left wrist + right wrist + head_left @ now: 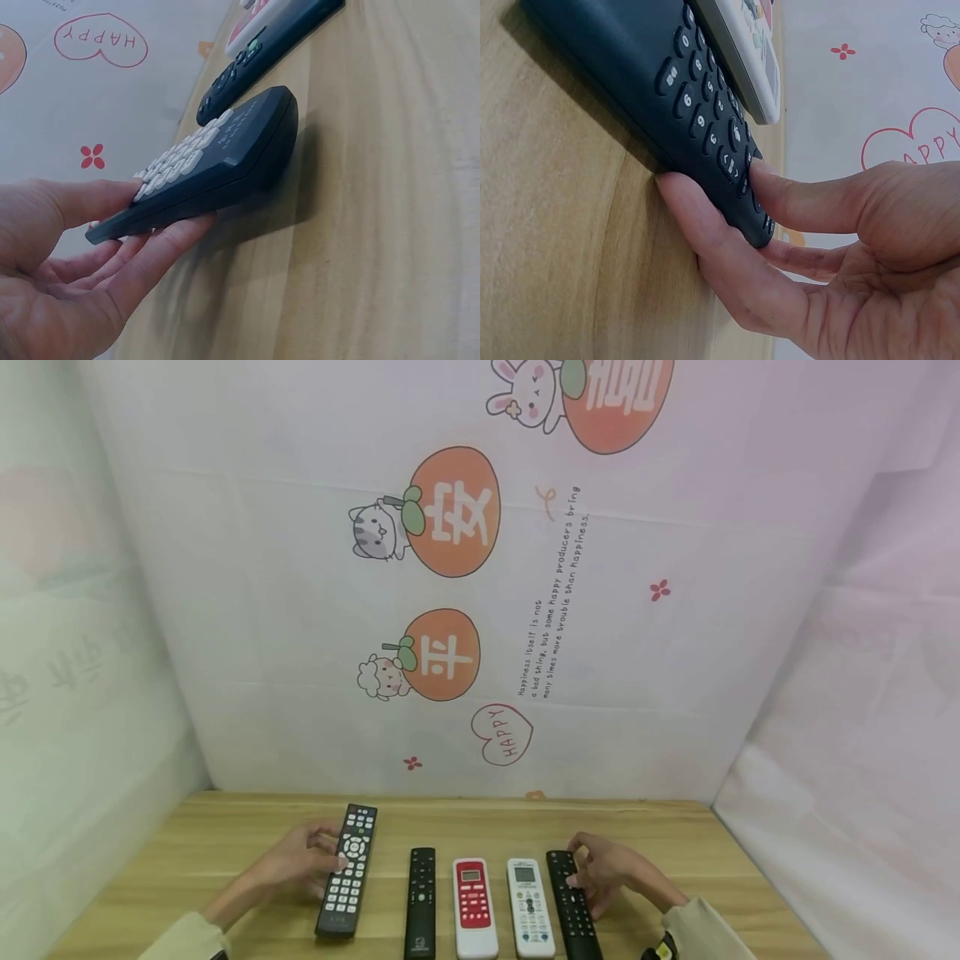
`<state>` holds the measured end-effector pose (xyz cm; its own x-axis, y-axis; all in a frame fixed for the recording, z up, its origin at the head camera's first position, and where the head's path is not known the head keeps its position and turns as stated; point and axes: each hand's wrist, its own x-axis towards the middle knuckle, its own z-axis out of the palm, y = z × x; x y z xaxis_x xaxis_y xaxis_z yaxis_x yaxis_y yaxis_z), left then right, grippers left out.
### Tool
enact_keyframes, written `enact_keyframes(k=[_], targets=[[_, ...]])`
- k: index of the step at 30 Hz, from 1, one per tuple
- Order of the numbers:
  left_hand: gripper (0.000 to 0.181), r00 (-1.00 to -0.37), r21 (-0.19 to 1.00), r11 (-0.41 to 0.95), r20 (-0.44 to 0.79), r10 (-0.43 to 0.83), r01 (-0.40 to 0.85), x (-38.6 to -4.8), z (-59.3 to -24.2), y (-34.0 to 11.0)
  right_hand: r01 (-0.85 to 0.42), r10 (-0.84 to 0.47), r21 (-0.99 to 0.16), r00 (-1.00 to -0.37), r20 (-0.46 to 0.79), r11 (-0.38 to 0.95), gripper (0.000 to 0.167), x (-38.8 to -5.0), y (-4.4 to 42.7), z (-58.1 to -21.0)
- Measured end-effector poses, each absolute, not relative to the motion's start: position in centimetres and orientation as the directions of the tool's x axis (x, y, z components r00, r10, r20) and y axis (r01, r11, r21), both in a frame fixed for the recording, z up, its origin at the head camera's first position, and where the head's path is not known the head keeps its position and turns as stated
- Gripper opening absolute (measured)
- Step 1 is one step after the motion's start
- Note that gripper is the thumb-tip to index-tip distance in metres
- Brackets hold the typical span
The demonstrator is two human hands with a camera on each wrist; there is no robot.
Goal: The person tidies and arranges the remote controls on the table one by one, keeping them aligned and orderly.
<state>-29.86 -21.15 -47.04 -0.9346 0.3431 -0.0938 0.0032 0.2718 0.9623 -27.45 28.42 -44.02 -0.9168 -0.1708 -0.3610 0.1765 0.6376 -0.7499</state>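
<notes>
My left hand [303, 860] pinches a black remote control with white buttons [349, 868], thumb on its button face and fingers beneath. In the left wrist view that remote [217, 161] is tilted, with a shadow on the wood below it. At the right end of the row, my right hand [603, 868] grips a black remote control with dark buttons [573, 906]. The right wrist view shows the thumb on that remote's [705, 112] keys and a finger along its side edge. Whether it touches the table cannot be made out.
Between the hands lie a slim black remote [421, 902], a red and white remote [475, 910] and a white remote [530, 906] with a small screen. They lie on a wooden table [262, 827]. Printed cloth [300, 610] walls the back and both sides.
</notes>
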Motion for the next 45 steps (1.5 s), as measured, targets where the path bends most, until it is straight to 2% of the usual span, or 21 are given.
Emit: enact_keyframes(k=[5, 16, 32, 45], targets=[[0.072, -0.939, 0.962, 0.273, -0.105, 0.326, -0.012, -29.1, -47.3, -21.0, 0.179, -0.157, -0.746, -0.921, -0.356, 0.642, 0.041, -27.4, 28.3, -44.0], [0.063, -0.907, 0.964, 0.264, -0.128, 0.402, -0.019, -27.6, -48.5, -19.9, 0.179, -0.156, -0.751, -0.923, -0.352, 0.635, 0.042, -27.3, 28.3, -44.1], [0.058, -0.915, 0.962, 0.263, -0.171, 0.366, -0.074, -26.9, -48.1, -18.0, 0.191, -0.133, -0.738, -0.925, -0.356, 0.647, 0.040, -27.2, 28.2, -44.0], [0.055, -0.910, 0.929, 0.360, -0.216, 0.353, -0.081, -26.4, -47.3, -17.6, 0.167, -0.174, -0.754, -0.920, -0.351, 0.635, 0.039, -27.3, 28.5, -44.2]])
